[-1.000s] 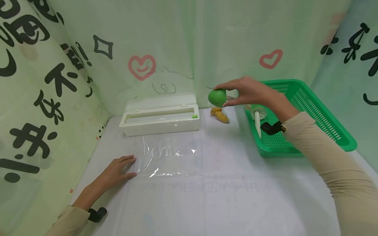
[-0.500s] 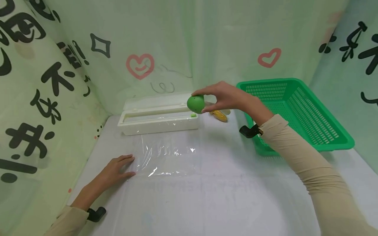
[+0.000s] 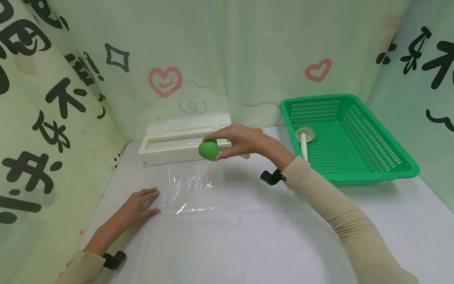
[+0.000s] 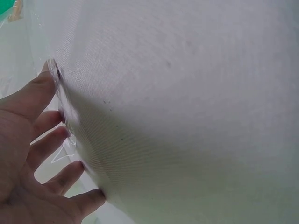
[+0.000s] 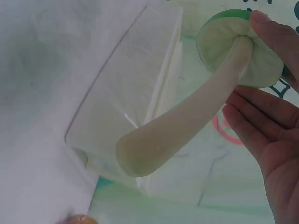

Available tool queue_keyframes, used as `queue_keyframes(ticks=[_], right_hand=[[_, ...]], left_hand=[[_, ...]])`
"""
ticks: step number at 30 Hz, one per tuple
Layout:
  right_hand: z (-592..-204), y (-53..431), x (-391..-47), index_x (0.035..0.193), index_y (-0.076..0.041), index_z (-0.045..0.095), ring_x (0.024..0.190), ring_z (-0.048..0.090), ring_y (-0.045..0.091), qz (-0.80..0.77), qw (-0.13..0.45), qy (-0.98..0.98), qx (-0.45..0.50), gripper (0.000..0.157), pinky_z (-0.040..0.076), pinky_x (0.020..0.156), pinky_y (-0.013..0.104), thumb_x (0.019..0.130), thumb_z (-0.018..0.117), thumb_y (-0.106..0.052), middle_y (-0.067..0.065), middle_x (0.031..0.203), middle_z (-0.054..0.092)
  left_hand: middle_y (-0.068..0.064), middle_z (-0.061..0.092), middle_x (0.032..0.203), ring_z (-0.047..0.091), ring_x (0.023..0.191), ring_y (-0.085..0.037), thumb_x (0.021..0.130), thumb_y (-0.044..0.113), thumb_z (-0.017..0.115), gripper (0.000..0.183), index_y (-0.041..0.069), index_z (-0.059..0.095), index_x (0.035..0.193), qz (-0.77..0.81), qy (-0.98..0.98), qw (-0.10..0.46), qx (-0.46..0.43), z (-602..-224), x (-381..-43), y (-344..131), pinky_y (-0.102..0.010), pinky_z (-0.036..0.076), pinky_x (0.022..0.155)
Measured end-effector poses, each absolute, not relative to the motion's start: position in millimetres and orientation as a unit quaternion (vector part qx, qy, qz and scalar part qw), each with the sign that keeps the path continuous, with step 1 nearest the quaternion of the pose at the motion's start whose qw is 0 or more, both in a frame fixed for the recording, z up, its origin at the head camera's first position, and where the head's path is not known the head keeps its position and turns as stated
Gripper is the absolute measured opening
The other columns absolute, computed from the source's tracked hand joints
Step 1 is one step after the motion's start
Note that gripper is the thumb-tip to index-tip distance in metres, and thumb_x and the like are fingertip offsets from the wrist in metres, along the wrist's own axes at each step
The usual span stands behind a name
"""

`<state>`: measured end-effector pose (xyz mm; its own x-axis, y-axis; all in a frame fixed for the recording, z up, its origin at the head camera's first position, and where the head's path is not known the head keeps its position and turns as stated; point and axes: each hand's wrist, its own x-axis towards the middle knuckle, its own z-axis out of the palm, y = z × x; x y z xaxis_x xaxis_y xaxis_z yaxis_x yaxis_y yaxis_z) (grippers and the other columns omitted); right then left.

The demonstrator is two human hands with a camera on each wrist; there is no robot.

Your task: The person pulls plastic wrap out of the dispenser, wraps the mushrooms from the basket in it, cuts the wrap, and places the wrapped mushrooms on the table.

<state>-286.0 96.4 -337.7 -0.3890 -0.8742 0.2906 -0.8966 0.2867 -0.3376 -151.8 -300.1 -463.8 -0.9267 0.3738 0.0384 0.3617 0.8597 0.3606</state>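
My right hand (image 3: 242, 140) pinches a mushroom by the rim of its round green cap (image 3: 208, 150), above the table in front of the film box. Its long pale stem (image 5: 187, 121) hangs free in the right wrist view, pointing away from the fingers. A sheet of clear cling film (image 3: 198, 193) lies pulled out on the white tablecloth. At the sheet's left edge rests my left hand (image 3: 134, 207), thumb and fingers spread. In the left wrist view, fingertips (image 4: 96, 198) touch down along the film's edge.
Behind the film stands a white cling film box (image 3: 173, 156), lid up. On the right, a green plastic basket (image 3: 411, 169) holds another mushroom (image 3: 305, 136) with a pale cap underside. A yellow object (image 3: 258, 129) is mostly hidden behind my right hand. Green printed curtains (image 3: 262, 47) enclose the table.
My right hand has carried the green mushroom left and nearer, from beside the basket to in front of the film box. My left hand has stayed at the film's edge.
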Motion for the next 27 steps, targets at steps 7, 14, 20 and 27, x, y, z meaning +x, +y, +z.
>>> queue_keyframes(ticks=[7, 14, 20, 27], right_hand=[[-357, 67, -277, 0.142, -0.017, 0.061, 0.11, 0.065, 0.013, 0.235, -0.004, -0.799, 0.553, 0.059, 0.052, 0.094, 0.03, 0.09, 0.079, -0.038, -0.003, 0.132, 0.068], [-364, 44, -274, 0.147, -0.014, 0.055, 0.114, 0.064, 0.01, 0.226, -0.035, -0.812, 0.537, 0.065, 0.05, 0.098, 0.027, 0.091, 0.077, -0.039, -0.002, 0.136, 0.065], [-363, 26, -276, 0.146, -0.008, 0.054, 0.116, 0.065, 0.013, 0.215, -0.044, -0.822, 0.526, 0.069, 0.049, 0.1, 0.026, 0.09, 0.078, -0.04, 0.001, 0.132, 0.067], [-365, 5, -280, 0.144, -0.004, 0.055, 0.119, 0.066, 0.015, 0.203, -0.062, -0.82, 0.531, 0.069, 0.049, 0.1, 0.024, 0.089, 0.079, -0.039, 0.003, 0.13, 0.069]], left_hand=[[-0.027, 0.058, 0.137, 0.053, 0.125, -0.051, 0.084, 0.019, 0.083, 0.059, -0.008, 0.062, 0.132, 0.191, 0.961, 0.011, 0.201, -463, -150, -299, -0.062, 0.045, 0.102], [-0.026, 0.058, 0.137, 0.053, 0.125, -0.051, 0.085, 0.019, 0.082, 0.058, -0.007, 0.062, 0.132, 0.189, 0.962, 0.006, 0.198, -461, -149, -299, -0.063, 0.044, 0.102], [-0.026, 0.057, 0.139, 0.051, 0.127, -0.052, 0.086, 0.018, 0.081, 0.057, -0.007, 0.061, 0.133, 0.189, 0.964, 0.014, 0.187, -461, -149, -299, -0.064, 0.043, 0.103], [-0.026, 0.058, 0.137, 0.053, 0.126, -0.051, 0.084, 0.017, 0.083, 0.057, -0.007, 0.062, 0.132, 0.194, 0.962, 0.009, 0.19, -463, -150, -299, -0.062, 0.045, 0.103]])
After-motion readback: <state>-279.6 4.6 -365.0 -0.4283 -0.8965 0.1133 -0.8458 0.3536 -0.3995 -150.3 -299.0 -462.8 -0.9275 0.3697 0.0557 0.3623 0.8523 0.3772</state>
